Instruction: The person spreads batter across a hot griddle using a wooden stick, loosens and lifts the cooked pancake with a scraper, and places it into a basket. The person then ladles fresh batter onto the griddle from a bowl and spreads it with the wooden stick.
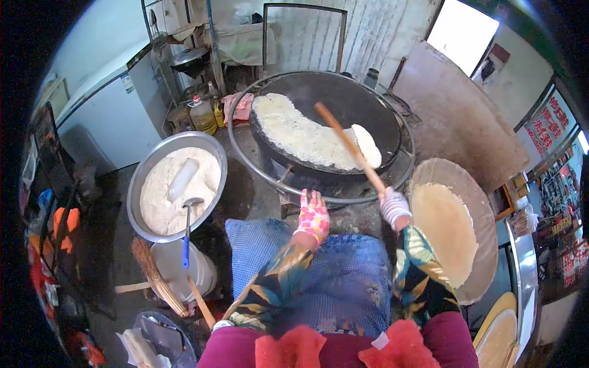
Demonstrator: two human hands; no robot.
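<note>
My right hand, in a striped glove, is closed around a wooden stick that reaches out over a round black griddle. A pale band of batter covers the griddle's left and near side. A thicker white lump of batter lies on the right, beside the stick. My left hand, in a pink flowered glove, has its fingers stretched out near the front of the metal ring around the griddle. Nothing shows in that hand.
A metal basin of dough stands left, with a blue-handled ladle and a pale scoop. Below are a white bucket and a brush. On the right, a thin round flatbread lies on a round tray.
</note>
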